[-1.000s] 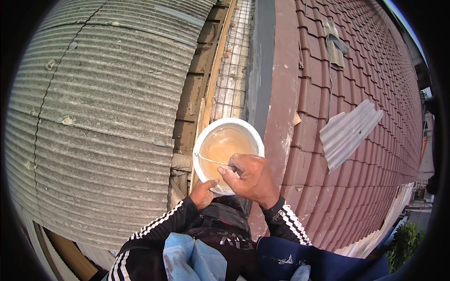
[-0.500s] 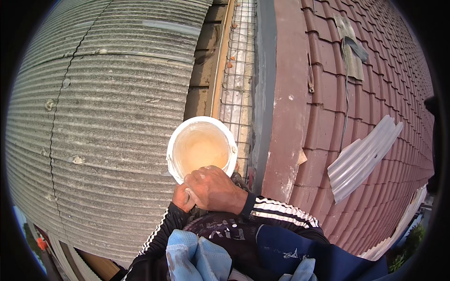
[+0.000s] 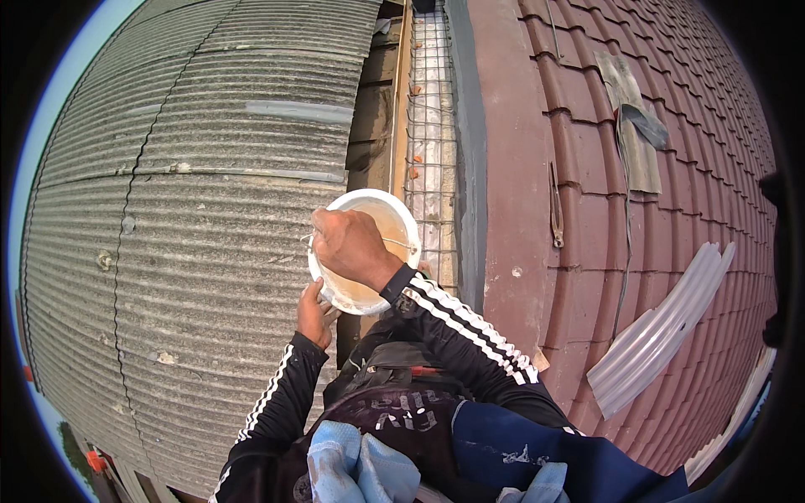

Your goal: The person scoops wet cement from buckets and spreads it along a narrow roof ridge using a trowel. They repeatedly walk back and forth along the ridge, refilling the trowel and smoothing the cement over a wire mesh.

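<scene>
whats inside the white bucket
Tan, wet-looking contents show inside the white bucket, right of and below the right hand. That hand and its wrist cover the middle and left, so whatever lies beneath them is hidden.

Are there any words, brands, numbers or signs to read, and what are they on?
Dark shirt: white lettering on the front, too worn and blurred to read.
Navy cloth: a white mark, too unclear to call writing.
White bucket: no lettering shows.
Nothing readable elsewhere.
</scene>
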Demonstrator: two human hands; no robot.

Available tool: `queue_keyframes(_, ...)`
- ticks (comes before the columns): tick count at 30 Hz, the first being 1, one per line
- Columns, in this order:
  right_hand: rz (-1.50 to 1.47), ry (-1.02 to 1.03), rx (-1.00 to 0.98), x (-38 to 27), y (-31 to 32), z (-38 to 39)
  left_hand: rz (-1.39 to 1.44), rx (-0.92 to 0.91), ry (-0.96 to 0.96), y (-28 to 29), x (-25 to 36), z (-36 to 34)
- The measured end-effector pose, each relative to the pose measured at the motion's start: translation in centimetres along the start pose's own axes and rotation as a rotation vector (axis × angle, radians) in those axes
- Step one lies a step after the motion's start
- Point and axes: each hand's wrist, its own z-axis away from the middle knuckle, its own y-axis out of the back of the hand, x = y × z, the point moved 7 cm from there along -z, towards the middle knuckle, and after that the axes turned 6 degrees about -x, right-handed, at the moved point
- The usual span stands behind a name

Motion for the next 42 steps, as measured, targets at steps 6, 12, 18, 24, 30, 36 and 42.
queue_keyframes(6,0.165,-0.163,-0.087,11.1,0.1,-8.2,0.629,-0.506,-0.067,-14.8,7.2,-11.7)
queue_keyframes(12,0.264,-0.235,-0.100,16.2,4.3,-17.5,0.732,-0.636,0.089,-24.4,12.7,-22.5)
queue_keyframes(18,0.423,-0.171,0.104,18.5,17.3,-22.1,0.837,-0.644,0.270,-26.4,16.4,-32.3)
queue_keyframes(24,0.791,-0.629,0.339,31.6,32.9,-22.4,0.757,-0.467,0.174,-27.0,18.8,-43.0)
queue_keyframes(30,0.812,-0.758,0.474,43.2,40.9,-25.8,0.682,-0.260,0.189,-27.3,21.3,-53.7)
queue_keyframes(36,0.870,-0.702,0.497,50.4,45.8,-35.1,0.538,-0.014,0.261,-31.1,27.6,-62.3)
queue_keyframes(42,0.834,-0.751,0.489,54.3,50.7,-44.2,0.509,-0.040,0.184,-37.6,35.4,-69.7)
